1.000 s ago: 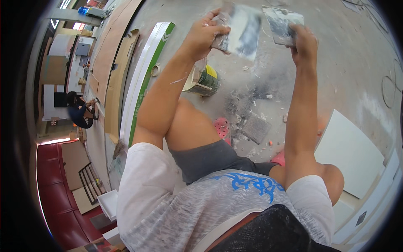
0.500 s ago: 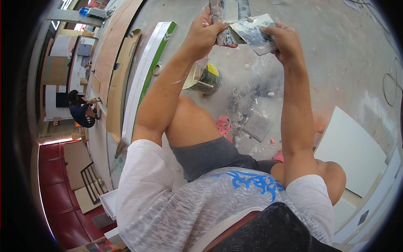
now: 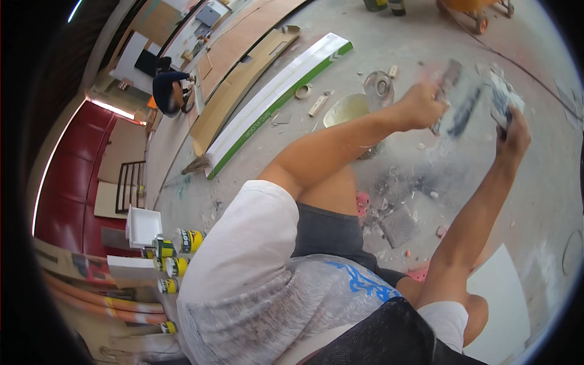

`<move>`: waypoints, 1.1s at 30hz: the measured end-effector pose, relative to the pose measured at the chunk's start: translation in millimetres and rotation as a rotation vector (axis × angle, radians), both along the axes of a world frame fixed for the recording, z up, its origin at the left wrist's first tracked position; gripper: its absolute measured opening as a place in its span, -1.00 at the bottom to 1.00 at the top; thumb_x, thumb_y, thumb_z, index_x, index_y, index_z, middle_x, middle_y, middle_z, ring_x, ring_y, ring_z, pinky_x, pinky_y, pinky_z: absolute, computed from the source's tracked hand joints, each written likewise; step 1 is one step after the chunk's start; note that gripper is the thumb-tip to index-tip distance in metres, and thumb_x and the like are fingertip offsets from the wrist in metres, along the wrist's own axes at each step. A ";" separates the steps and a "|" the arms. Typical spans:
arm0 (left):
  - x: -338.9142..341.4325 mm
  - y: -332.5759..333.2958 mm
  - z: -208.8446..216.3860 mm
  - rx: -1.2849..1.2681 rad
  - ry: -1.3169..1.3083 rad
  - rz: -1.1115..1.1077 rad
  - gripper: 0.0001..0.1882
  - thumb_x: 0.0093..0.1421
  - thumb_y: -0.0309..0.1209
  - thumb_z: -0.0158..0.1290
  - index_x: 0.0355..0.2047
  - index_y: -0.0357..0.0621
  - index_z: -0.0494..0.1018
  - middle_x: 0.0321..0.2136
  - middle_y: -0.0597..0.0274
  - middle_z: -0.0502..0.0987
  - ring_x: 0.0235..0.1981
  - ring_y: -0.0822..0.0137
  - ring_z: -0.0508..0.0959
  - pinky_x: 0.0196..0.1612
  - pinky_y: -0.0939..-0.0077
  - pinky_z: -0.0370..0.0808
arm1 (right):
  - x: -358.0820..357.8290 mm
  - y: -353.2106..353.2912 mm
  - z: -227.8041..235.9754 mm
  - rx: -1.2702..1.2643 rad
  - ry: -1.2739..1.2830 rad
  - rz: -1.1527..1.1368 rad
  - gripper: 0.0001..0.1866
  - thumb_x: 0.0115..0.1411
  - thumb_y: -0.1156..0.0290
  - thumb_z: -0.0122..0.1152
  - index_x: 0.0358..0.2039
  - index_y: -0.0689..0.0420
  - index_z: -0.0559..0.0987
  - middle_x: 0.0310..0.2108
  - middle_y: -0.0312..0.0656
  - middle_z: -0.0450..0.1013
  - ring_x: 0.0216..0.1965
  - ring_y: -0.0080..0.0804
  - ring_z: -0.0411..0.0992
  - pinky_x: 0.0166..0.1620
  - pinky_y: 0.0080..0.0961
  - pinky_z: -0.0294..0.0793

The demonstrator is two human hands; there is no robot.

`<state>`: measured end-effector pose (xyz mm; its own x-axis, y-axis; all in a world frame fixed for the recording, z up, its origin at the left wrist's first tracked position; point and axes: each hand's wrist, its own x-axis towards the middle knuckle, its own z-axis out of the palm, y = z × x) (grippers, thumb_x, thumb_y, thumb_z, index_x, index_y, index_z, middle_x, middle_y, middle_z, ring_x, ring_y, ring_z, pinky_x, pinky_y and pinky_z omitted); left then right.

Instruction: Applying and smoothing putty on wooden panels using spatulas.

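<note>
The person sits low on the concrete floor (image 3: 535, 182) with both arms stretched out ahead. The left hand (image 3: 421, 103) is closed around the handle of a putty knife (image 3: 453, 97), its wide blade smeared grey and blurred, held up in the air above the floor. The right hand (image 3: 514, 131) has its grip shut on a second scraper (image 3: 502, 97), a paler, plaster-caked blade that stands just beside the first; whether the two blades touch I cannot tell through the blur. Below the left forearm sits a pale bucket (image 3: 347, 109), partly hidden by the arm, and near it stands a round tin lid (image 3: 379, 85). A roll of tape (image 3: 302, 91) and a small white stick (image 3: 319, 104) lie near the bucket. A long white and green board (image 3: 274, 97) lies slantwise across the floor, with brown wooden panels (image 3: 237, 85) beyond it. Between the person's knees the floor is strewn with grey rubble and a dark square block (image 3: 398, 225). A white tile (image 3: 502, 304) lies by the right knee. At the lower left stand several yellow-banded cans (image 3: 176, 252) beside a white box (image 3: 143, 225). Far off, another person in dark clothes (image 3: 167, 91) bends over the panels.
</note>
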<state>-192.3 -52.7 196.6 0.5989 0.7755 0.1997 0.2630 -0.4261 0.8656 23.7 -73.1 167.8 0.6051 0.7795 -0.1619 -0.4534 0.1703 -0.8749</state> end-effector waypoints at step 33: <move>-27.6 20.6 3.5 -1.180 -0.431 -0.288 -0.71 0.13 -0.13 -0.06 -0.52 -0.08 0.37 -0.63 0.33 0.41 -0.75 0.46 0.39 -0.80 0.64 0.25 | -84.0 -24.4 29.8 0.549 0.529 0.630 -0.76 0.07 0.39 -0.07 -0.30 0.27 0.40 -0.55 -0.17 0.40 -0.66 -0.42 0.37 -0.64 -0.63 0.36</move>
<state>-219.9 -32.1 200.1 0.8319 0.4688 -0.2969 -0.1032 0.6565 0.7472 -60.3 -97.4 197.6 0.0076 0.9820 0.1889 -0.9102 0.0850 -0.4053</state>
